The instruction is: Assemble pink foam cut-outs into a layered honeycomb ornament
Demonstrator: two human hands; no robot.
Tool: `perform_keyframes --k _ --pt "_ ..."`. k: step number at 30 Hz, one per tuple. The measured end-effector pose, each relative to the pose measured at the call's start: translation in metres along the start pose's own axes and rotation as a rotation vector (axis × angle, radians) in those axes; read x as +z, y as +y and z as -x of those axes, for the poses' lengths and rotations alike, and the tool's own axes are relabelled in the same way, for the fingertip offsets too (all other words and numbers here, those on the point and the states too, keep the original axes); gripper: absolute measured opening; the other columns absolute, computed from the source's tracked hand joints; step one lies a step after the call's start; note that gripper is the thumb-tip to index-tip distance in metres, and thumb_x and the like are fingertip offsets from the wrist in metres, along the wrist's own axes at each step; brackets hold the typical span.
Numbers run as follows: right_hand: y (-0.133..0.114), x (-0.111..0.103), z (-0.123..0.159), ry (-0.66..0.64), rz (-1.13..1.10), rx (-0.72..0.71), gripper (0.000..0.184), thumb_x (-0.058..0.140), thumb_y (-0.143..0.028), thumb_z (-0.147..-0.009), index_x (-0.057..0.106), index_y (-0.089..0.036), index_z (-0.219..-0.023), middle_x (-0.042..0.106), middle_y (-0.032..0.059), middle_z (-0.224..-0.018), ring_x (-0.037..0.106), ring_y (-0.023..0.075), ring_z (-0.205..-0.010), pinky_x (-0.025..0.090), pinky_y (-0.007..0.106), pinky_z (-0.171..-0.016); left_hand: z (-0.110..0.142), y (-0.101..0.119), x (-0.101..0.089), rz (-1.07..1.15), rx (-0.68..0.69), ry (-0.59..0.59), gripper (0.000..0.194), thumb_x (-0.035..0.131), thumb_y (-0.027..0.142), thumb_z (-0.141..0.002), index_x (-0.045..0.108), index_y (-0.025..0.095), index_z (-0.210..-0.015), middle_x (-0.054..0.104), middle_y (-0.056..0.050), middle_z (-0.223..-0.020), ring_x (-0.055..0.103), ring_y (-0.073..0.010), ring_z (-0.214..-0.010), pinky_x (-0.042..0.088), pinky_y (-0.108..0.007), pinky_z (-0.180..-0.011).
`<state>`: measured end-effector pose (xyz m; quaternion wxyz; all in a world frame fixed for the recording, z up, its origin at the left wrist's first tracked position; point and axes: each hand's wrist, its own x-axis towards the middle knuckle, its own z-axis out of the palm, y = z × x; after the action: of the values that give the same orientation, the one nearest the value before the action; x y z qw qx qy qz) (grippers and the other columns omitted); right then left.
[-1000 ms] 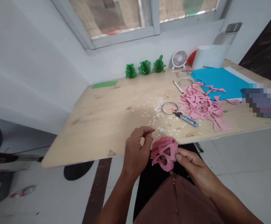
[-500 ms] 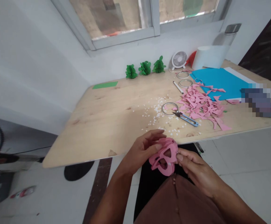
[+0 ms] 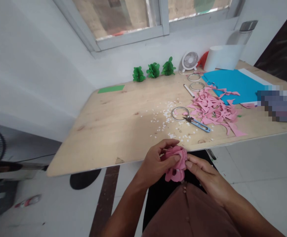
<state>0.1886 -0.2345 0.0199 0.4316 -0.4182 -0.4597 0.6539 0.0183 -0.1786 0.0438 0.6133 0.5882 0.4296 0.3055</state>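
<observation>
A layered pink paper flower [image 3: 176,176] with cut-out openings is held between my hands, just off the table's front edge above my lap. My left hand [image 3: 159,161] grips it from the left, its thumb pressed across the layers and its fingers behind. At the flower's right edge, my right hand [image 3: 202,169] pinches the paper between thumb and fingers. Beyond them on the table lie blue-handled thread snips [image 3: 199,125], their tips over a roll of clear tape [image 3: 180,113]. Small white paper bits [image 3: 166,115] are scattered around the roll.
Pink paper scraps [image 3: 215,107] pile up at the right of the wooden table [image 3: 103,131], near blue sheets [image 3: 234,82]. Several green paper pieces, a small white fan [image 3: 190,61], a white marker [image 3: 189,90] and a green strip [image 3: 111,89] stand or lie farther back.
My left thumb has moved right across the pink paper flower, and its layers are now more bunched together and turned. My right hand still pinches the right edge.
</observation>
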Motion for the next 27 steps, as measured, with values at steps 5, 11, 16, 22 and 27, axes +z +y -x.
perform_keyframes --k 5,11,16,22,27 --pt "0.000 -0.001 0.000 -0.028 0.014 -0.012 0.032 0.049 -0.037 -0.094 0.063 -0.027 -0.120 0.062 0.0033 -0.125 0.052 0.0218 -0.119 0.036 0.040 -0.106 -0.001 -0.002 0.004 0.039 -0.027 0.013 0.041 0.070 0.033 -0.074 0.060 0.017 -0.111 0.066 -0.006 -0.096 0.062 -0.0169 -0.084 0.052 -0.029 -0.075" --pt "-0.002 -0.001 0.000 -0.034 0.033 -0.028 0.030 0.048 -0.036 -0.094 0.064 -0.028 -0.118 0.063 0.0021 -0.123 0.053 0.0209 -0.116 0.037 0.036 -0.104 -0.001 -0.004 0.005 0.025 -0.038 0.028 0.039 0.069 0.033 -0.074 0.061 0.018 -0.109 0.067 -0.005 -0.094 0.062 -0.0174 -0.083 0.051 -0.030 -0.076" --pt "-0.003 0.004 -0.001 -0.035 0.052 -0.042 0.029 0.050 -0.035 -0.093 0.064 -0.026 -0.116 0.067 0.0028 -0.107 0.060 0.0198 -0.096 0.044 0.034 -0.092 -0.002 -0.006 0.007 -0.078 0.003 0.063 0.036 0.067 0.030 -0.075 0.062 0.017 -0.108 0.068 -0.007 -0.096 0.063 -0.0206 -0.089 0.051 -0.032 -0.078" --pt "0.004 0.011 -0.003 0.078 0.043 -0.039 0.026 0.051 -0.033 -0.092 0.064 -0.023 -0.112 0.065 0.0014 -0.087 0.058 0.0174 -0.080 0.047 0.031 -0.080 -0.001 -0.005 0.015 -0.219 0.055 0.136 0.027 0.063 0.021 -0.075 0.064 0.018 -0.102 0.067 -0.006 -0.100 0.062 -0.0206 -0.093 0.050 -0.032 -0.080" --pt "0.005 0.007 -0.002 0.073 0.035 -0.020 0.025 0.049 -0.032 -0.093 0.066 -0.026 -0.111 0.066 0.0016 -0.092 0.058 0.0183 -0.086 0.045 0.032 -0.084 0.001 -0.005 0.015 -0.135 0.010 0.128 0.028 0.065 0.025 -0.075 0.064 0.017 -0.102 0.067 -0.007 -0.093 0.063 -0.0182 -0.079 0.052 -0.028 -0.066"
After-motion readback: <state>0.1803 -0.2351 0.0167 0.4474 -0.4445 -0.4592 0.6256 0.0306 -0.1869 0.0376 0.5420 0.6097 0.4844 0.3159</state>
